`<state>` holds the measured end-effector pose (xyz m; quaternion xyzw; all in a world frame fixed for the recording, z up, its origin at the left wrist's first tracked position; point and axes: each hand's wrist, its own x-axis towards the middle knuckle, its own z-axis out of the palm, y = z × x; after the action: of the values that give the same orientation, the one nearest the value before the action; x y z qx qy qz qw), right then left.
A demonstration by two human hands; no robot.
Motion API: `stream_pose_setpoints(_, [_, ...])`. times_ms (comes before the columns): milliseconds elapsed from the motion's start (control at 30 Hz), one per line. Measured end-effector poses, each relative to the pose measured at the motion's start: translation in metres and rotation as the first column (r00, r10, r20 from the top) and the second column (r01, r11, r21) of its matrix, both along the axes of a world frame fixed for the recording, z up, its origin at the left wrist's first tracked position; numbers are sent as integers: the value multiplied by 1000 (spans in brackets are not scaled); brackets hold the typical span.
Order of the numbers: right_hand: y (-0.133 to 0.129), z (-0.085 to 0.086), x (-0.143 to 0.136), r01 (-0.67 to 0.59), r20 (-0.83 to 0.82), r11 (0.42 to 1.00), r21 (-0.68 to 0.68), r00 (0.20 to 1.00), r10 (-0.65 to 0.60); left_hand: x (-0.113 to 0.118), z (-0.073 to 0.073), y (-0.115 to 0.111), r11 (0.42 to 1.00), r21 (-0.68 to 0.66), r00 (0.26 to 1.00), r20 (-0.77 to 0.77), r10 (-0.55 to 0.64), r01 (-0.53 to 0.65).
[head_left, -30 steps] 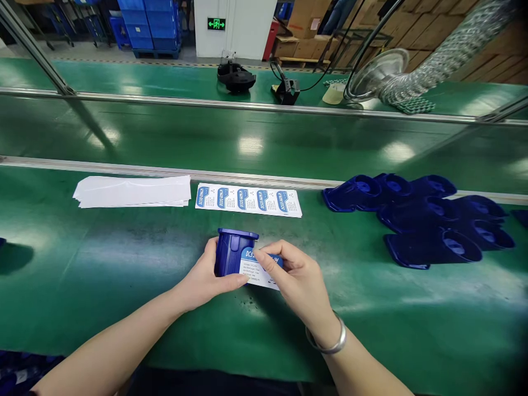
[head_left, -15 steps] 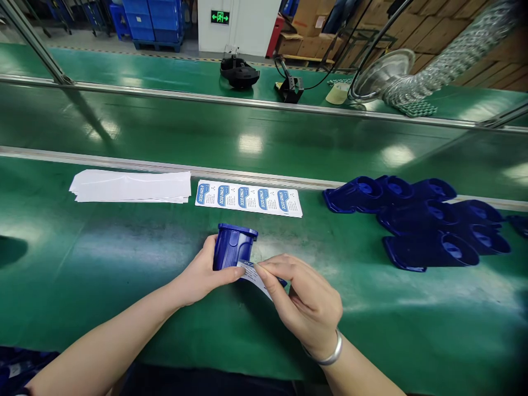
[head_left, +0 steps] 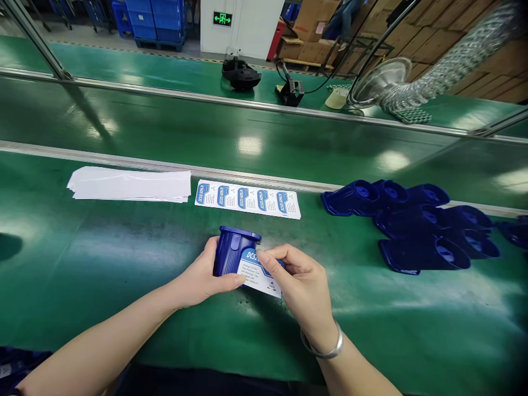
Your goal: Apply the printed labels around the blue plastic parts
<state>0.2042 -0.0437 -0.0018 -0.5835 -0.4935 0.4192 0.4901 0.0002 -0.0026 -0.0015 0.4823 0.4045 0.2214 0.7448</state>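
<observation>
A dark blue plastic housing [head_left: 231, 250] is held over the green table by my left hand [head_left: 206, 278], its fingers behind the body and its thumb on the near side by the label's lower left edge. A white and blue label [head_left: 258, 275] lies against the housing's right part, its lower right corner sticking out past it. My right hand [head_left: 303, 280] pinches the label's upper right edge between thumb and fingers. A sheet of similar labels [head_left: 247, 199] lies behind the housing.
White paper strips [head_left: 130, 185] are stacked at the left. Several blue housings [head_left: 424, 253] lie at the right. A metal rail [head_left: 165, 165] runs behind them. Farther back are a black device [head_left: 241, 75], a black stand [head_left: 291, 92] and a silver duct hose [head_left: 454, 66].
The label, curled and seen nearly edge-on before, now faces me flatter against the housing, its print showing. My right hand has shifted slightly up and turned. My left hand keeps its hold.
</observation>
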Motion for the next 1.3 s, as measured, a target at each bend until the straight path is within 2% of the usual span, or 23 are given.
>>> stream_pose_setpoints(1100, [1,1,-1,-27,32,999,19,999,27,-2,2,-1,1000,-6,1000,11,-24,24])
stream_pose_setpoints(1200, [2,1,-1,-44,84,998,43,996,40,-3,0,-1,1000,-12,999,32,-25,25])
stream_pose_setpoints(1300, [6,2,2,-91,267,984,155,963,47,-3,-1,-1,999,-46,997,73,-13,16])
